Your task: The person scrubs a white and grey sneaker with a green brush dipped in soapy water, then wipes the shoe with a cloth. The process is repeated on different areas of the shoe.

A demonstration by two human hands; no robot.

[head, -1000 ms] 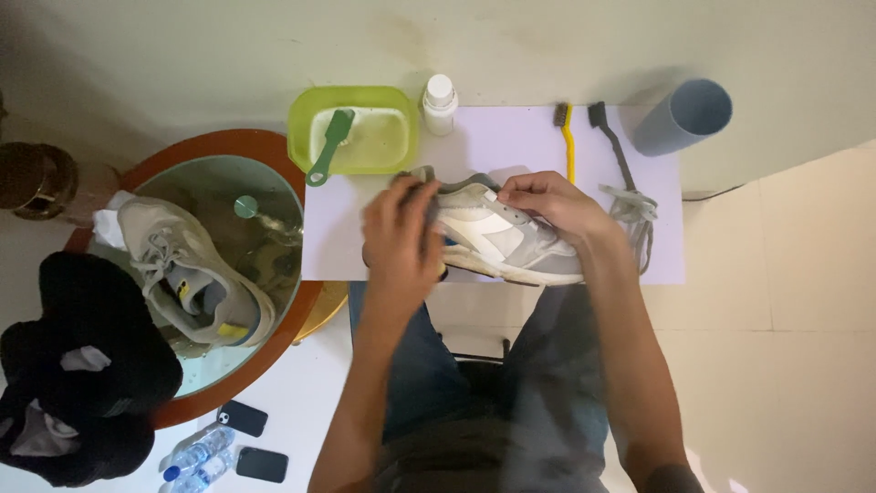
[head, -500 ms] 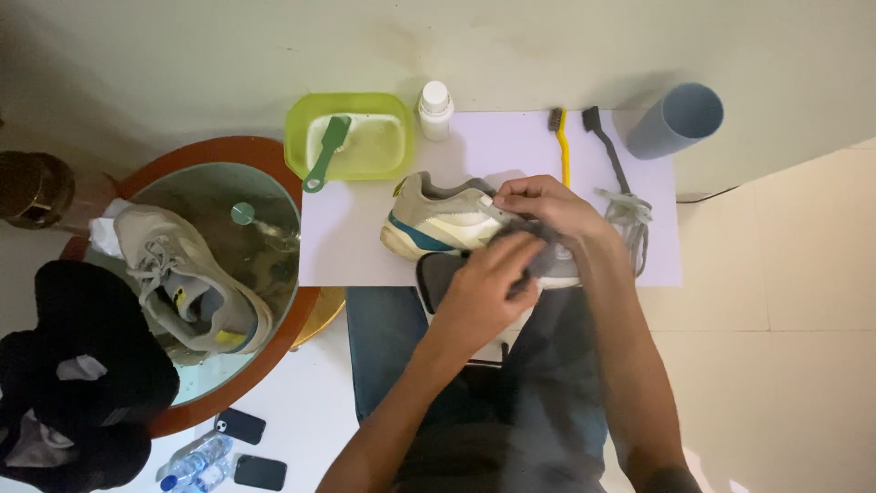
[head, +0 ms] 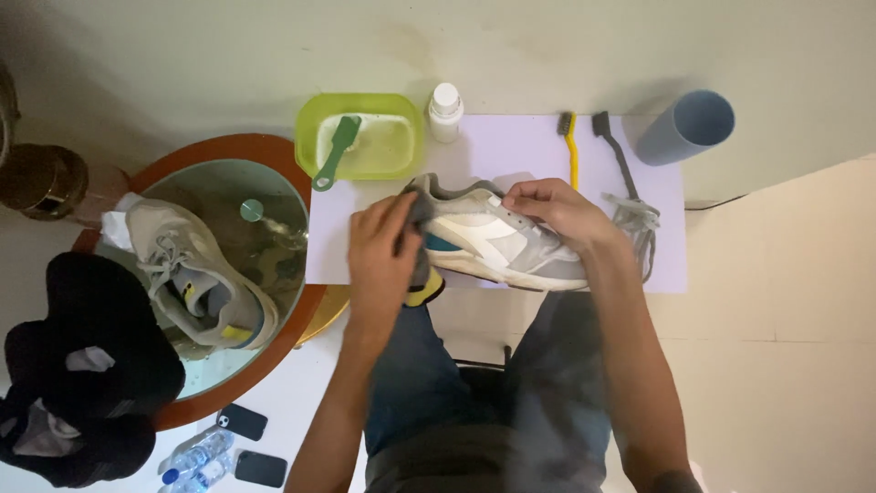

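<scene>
On the pale lilac mat (head: 511,146), head view: grey-and-white sneaker (head: 497,242) lying on its side, toe towards the right, sole towards the person. Right hand (head: 557,208) closed over the upper near the laces, pinning it steady. Left hand (head: 383,251) closed on a dark cloth (head: 422,212) pressed to the heel. Within reach behind: green basin (head: 360,137) holding a green brush (head: 336,151), white bottle (head: 445,111), yellow brush (head: 570,141), dark brush (head: 613,151). Second sneaker (head: 196,283) set aside on the round glass table (head: 274,196)

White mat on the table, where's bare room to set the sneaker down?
The white mat is bare between the white bottle and the yellow brush, and at its left edge under the green tub. The right end is crowded with brushes and laces.
</scene>
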